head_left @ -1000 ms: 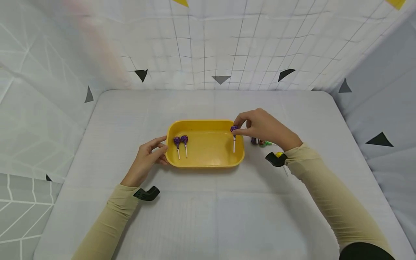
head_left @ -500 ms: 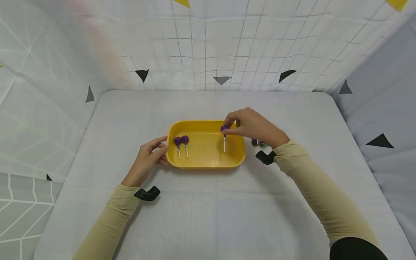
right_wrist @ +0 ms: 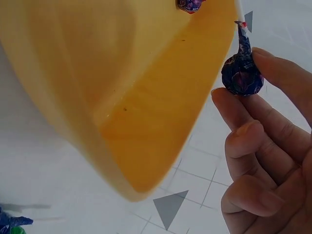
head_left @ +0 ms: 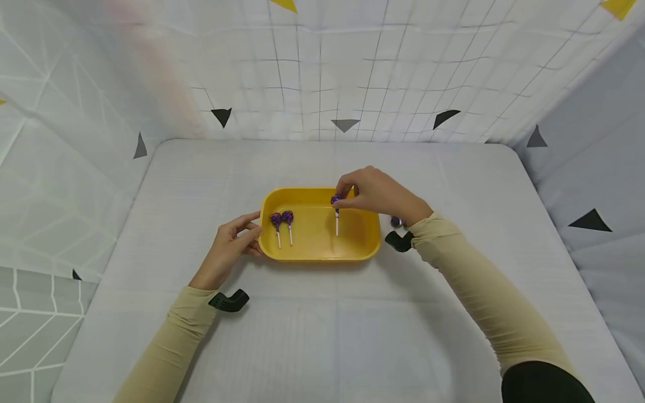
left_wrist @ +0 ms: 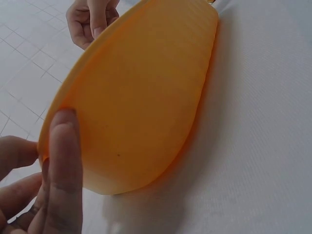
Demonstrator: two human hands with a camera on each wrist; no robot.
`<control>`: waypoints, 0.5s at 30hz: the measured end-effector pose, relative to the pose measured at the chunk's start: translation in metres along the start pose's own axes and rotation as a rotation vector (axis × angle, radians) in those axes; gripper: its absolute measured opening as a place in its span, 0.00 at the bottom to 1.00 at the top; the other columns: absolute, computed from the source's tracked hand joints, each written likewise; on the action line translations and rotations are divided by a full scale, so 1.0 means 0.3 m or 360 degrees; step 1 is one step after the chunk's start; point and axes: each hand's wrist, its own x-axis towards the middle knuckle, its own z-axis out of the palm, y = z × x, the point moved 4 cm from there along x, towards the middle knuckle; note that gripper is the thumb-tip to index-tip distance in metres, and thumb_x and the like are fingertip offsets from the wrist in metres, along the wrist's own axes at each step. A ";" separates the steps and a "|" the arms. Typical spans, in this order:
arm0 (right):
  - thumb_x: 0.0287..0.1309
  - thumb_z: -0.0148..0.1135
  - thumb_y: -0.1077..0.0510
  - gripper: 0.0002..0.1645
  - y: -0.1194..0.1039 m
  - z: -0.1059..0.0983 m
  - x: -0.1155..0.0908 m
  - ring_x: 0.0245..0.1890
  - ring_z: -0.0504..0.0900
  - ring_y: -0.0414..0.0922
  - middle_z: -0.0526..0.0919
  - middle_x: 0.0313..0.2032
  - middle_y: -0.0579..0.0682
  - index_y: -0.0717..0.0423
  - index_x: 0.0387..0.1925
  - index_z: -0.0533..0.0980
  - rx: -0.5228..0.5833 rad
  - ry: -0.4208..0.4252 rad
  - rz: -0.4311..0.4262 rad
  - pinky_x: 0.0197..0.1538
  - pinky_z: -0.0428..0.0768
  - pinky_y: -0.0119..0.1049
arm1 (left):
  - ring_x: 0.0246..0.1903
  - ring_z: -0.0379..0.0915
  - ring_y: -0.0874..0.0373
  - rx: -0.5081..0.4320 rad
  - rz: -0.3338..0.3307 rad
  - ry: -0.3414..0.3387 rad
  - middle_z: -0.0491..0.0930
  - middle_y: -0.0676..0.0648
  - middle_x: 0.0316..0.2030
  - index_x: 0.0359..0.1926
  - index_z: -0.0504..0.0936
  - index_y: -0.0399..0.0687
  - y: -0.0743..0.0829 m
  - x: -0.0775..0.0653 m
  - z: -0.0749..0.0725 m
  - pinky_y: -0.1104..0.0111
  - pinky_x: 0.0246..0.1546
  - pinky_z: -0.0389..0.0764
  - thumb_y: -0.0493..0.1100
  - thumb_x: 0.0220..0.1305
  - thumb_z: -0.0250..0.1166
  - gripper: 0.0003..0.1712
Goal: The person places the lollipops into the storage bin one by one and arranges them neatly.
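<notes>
A yellow plastic tray (head_left: 314,253) sits on the white-covered table. My left hand (head_left: 225,246) grips its left end, thumb and fingers on either side of the rim in the left wrist view. Between thumb and fingertips, my right hand (head_left: 380,193) pinches a purple-wrapped lollipop (right_wrist: 242,77) by its head. That lollipop is over the right half of the tray, its white stick toward me in the head view. Inside the tray at the left, a purple lollipop (head_left: 276,220) lies beside another purple lollipop (head_left: 288,217), both sticks pointing toward me.
Right of the tray, a dark-wrapped lollipop (head_left: 396,221) lies on the table, partly hidden by my right wrist. Blue and green wrappers (right_wrist: 12,225) show at the lower left of the right wrist view. A gridded white curtain (head_left: 342,73) hangs behind the table.
My right hand has moved left over the tray, carrying the pinched lollipop from near the right rim farther inward. My left hand stays on the tray's left end.
</notes>
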 end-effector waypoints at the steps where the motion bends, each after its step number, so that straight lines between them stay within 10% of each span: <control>1: 0.61 0.75 0.43 0.10 -0.003 0.004 0.006 0.34 0.81 0.42 0.89 0.36 0.39 0.42 0.39 0.87 -0.0009 -0.0006 0.0000 0.37 0.78 0.35 | 0.30 0.84 0.58 -0.0002 0.0001 0.0000 0.75 0.38 0.50 0.76 0.68 0.48 0.000 0.000 -0.001 0.64 0.36 0.91 0.47 0.78 0.59 0.30; 15: 0.62 0.73 0.42 0.14 -0.038 0.058 0.095 0.38 0.84 0.41 0.90 0.36 0.41 0.46 0.38 0.87 -0.0140 -0.0108 -0.0025 0.45 0.83 0.37 | 0.30 0.84 0.58 -0.0014 -0.0001 -0.0012 0.74 0.35 0.52 0.76 0.68 0.48 -0.005 0.001 -0.003 0.64 0.37 0.91 0.49 0.78 0.60 0.30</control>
